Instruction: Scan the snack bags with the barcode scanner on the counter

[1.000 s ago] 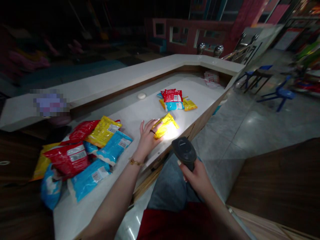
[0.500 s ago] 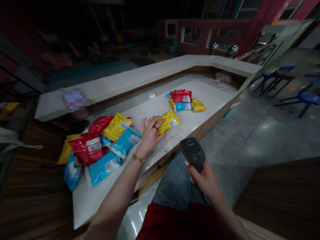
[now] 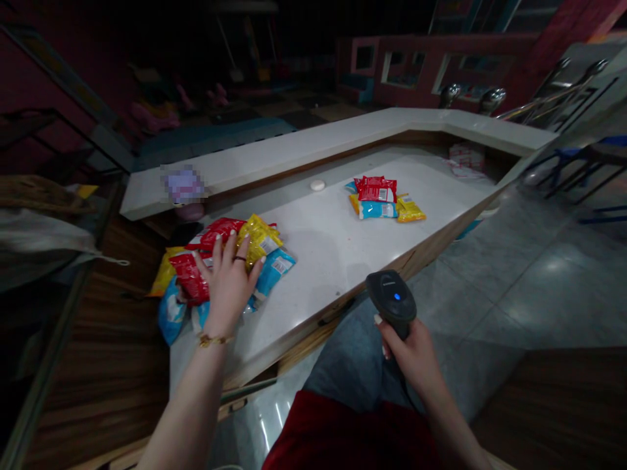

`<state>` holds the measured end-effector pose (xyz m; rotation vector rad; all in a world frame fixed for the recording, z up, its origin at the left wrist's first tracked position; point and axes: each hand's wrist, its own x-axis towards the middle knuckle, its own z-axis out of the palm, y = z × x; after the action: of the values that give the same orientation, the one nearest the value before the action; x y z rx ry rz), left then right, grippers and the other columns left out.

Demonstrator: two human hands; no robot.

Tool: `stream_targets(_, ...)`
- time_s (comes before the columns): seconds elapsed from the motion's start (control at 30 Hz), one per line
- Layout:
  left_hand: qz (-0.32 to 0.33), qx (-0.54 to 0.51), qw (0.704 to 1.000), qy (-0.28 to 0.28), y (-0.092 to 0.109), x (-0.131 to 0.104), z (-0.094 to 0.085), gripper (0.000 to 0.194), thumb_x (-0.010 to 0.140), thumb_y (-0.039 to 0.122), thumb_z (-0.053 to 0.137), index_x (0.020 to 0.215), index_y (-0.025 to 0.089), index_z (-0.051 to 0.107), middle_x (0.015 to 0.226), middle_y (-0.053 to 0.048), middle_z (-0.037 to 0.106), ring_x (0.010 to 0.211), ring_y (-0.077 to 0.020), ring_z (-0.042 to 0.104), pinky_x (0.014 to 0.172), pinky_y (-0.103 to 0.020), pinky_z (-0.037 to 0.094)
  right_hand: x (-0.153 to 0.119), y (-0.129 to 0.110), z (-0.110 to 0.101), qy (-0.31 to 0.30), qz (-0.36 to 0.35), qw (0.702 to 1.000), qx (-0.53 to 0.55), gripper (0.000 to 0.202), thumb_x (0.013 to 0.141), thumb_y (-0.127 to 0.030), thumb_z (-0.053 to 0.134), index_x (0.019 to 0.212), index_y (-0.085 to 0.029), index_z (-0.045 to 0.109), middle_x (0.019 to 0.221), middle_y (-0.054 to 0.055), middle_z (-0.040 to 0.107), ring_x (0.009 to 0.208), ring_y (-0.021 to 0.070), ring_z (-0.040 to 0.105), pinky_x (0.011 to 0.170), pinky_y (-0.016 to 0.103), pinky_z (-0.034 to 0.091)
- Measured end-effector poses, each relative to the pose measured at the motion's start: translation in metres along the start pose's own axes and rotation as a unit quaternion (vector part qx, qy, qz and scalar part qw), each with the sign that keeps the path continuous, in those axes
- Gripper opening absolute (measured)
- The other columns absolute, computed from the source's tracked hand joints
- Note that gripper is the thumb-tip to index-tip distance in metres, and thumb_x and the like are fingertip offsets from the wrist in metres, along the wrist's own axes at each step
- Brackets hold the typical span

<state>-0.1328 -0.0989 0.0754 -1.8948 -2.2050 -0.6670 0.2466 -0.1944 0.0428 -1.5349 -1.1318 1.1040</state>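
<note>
My left hand (image 3: pixel 228 277) lies over the left pile of snack bags with its fingers spread. Under and around it are a yellow bag (image 3: pixel 259 238), a red bag (image 3: pixel 189 277) and a blue bag (image 3: pixel 275 269). More red, yellow and blue bags sit in that pile, partly covered by the hand. In my right hand (image 3: pixel 409 346) is a black handheld scanner (image 3: pixel 392 297) with a blue light on top, held over my lap. A second, smaller group of bags, with a red bag (image 3: pixel 377 189) on top, rests farther right on the white counter (image 3: pixel 318 287).
A round white disc (image 3: pixel 317 185) lies near the counter's raised back ledge (image 3: pixel 313 147). Papers (image 3: pixel 465 160) are at the far right end. A pale cloth bag (image 3: pixel 39 241) hangs at the left, and blue stools stand beyond the right side.
My left hand has moved left from a single yellow bag to the left pile. That yellow bag no longer lies alone mid-counter. A blue light now shows on the scanner, and the view has shifted.
</note>
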Motion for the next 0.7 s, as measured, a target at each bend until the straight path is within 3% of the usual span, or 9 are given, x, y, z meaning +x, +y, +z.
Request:
stream_targets(0.1, -0.002, 0.021, 0.999, -0.04, 0.005, -0.005, 0.009, 0.078, 0.121, 0.052, 0.054, 0.191, 0.018, 0.051, 0.202, -0.022, 0.037, 0.192, -0.047, 0.025, 0.153, -0.083, -0.011, 0.0, 0.0, 0.001, 0.0, 0.01, 1.0, 0.008, 0.044, 0.083, -0.071, 0.083, 0.081, -0.03, 0.067, 0.052, -0.001, 0.062, 0.043, 0.0242, 0.063, 0.047, 0.032, 0.05)
stream_targets(0.17, -0.003, 0.021, 0.999, -0.037, 0.003, -0.005, 0.015, 0.08, 0.121, 0.051, 0.055, 0.192, 0.017, 0.049, 0.202, -0.023, 0.034, 0.192, -0.0472, 0.025, 0.152, -0.084, -0.01, 0.0, 0.001, 0.001, 0.001, 0.006, 1.0, 0.011, 0.044, 0.083, -0.071, 0.083, 0.081, -0.03, 0.067, 0.052, -0.002, 0.062, 0.043, 0.0242, 0.064, 0.047, 0.032, 0.05)
stream_targets(0.3, 0.028, -0.017, 0.999, 0.019, -0.004, -0.001, 0.019, 0.079, 0.117, 0.052, 0.063, 0.189, 0.021, 0.054, 0.197, -0.025, 0.045, 0.188, -0.052, 0.034, 0.152, -0.089, -0.002, 0.001, 0.004, -0.003, -0.003, 0.0, 1.0, 0.012, 0.045, 0.089, -0.071, 0.083, 0.081, -0.031, 0.065, 0.052, -0.003, 0.059, 0.044, 0.0243, 0.064, 0.048, 0.032, 0.051)
stream_targets(0.4, 0.053, -0.049, 0.995, 0.072, 0.002, 0.008, 0.021, 0.076, 0.117, 0.053, 0.066, 0.188, 0.027, 0.057, 0.194, -0.022, 0.051, 0.187, -0.0515, 0.037, 0.153, -0.088, -0.001, 0.004, 0.007, -0.004, -0.009, -0.003, 1.0, 0.015, 0.044, 0.091, -0.07, 0.084, 0.081, -0.031, 0.065, 0.051, -0.004, 0.059, 0.044, 0.024, 0.063, 0.048, 0.032, 0.051)
stream_targets(0.53, 0.088, -0.094, 0.988, 0.086, 0.036, 0.03, 0.036, 0.077, 0.116, 0.054, 0.07, 0.188, 0.032, 0.055, 0.194, -0.018, 0.052, 0.186, -0.0484, 0.039, 0.155, -0.086, 0.008, 0.009, 0.009, -0.004, -0.006, -0.021, 1.0, 0.021, 0.043, 0.094, -0.068, 0.083, 0.081, -0.031, 0.064, 0.051, -0.004, 0.06, 0.044, 0.0232, 0.062, 0.049, 0.031, 0.05)
stream_targets(0.7, 0.146, -0.133, 0.98, 0.006, 0.102, 0.073, 0.073, 0.08, 0.115, 0.06, 0.073, 0.186, 0.027, 0.057, 0.197, -0.021, 0.047, 0.183, -0.047, 0.044, 0.154, -0.08, 0.023, 0.015, 0.008, -0.009, 0.008, -0.038, 0.999, 0.028, 0.038, 0.093, -0.063, 0.084, 0.085, -0.03, 0.067, 0.054, -0.004, 0.061, 0.045, 0.0224, 0.062, 0.047, 0.029, 0.048)
